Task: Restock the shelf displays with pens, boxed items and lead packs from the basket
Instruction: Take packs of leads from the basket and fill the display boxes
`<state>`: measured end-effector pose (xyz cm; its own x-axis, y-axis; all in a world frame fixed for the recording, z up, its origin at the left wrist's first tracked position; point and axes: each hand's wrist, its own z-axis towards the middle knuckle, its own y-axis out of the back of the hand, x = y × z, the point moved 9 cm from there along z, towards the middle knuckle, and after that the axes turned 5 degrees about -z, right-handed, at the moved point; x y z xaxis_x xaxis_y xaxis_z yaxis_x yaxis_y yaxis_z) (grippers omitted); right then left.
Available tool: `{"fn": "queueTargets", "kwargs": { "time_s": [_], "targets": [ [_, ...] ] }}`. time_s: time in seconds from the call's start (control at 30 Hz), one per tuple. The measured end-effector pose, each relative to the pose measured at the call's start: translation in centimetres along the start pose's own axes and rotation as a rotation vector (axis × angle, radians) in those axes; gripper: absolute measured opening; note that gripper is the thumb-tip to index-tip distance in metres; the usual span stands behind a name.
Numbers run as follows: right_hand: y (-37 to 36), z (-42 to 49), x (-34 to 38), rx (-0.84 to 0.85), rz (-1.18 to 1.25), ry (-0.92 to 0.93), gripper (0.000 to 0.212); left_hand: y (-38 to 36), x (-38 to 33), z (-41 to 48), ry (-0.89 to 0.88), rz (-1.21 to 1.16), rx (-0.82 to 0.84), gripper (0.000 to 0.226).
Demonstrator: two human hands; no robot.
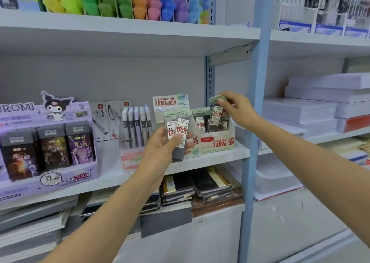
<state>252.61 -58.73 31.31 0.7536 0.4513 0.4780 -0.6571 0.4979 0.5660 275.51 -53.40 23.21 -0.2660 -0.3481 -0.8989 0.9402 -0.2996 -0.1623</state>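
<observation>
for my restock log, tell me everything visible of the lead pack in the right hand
The lead pack is a clear plastic case with a pale green cap, dark leads inside and a white label printed 0.7 and red 100. It stands nearly upright, the fingers of the right hand pinching its cap, its lower end among other packs in the cardboard display box.

You see bright, even light, soft shadow beneath the upper shelf (120,32), legible lead packs (181,130) at centre, and blurred highlighters (140,4) near the bowed top edge.
</observation>
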Motion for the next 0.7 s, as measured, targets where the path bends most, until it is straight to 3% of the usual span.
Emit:
{"fn": "queueTargets", "kwargs": {
  "time_s": [0.27,0.43,0.53,0.7],
  "targets": [
    [0.3,1.7,-0.7,0.031,0.087,-0.012,0.024,-0.6,-0.6,1.3,0.018,-0.039,0.022,0.025],
    [-0.7,1.6,-1.1,0.140,0.011,0.003,0.022,-0.7,-0.8,1.7,0.027,-0.046,0.017,0.022],
    [0.3,2.1,-0.8,0.115,-0.040,0.015,0.028,-1.0,-0.9,2.0,0.023,-0.039,0.027,0.021],
    [2.9,2.4,0.3,0.048,-0.110,0.104,0.018,-1.1,-0.7,2.3,0.026,-0.026,0.033,0.020]
  ]
}}
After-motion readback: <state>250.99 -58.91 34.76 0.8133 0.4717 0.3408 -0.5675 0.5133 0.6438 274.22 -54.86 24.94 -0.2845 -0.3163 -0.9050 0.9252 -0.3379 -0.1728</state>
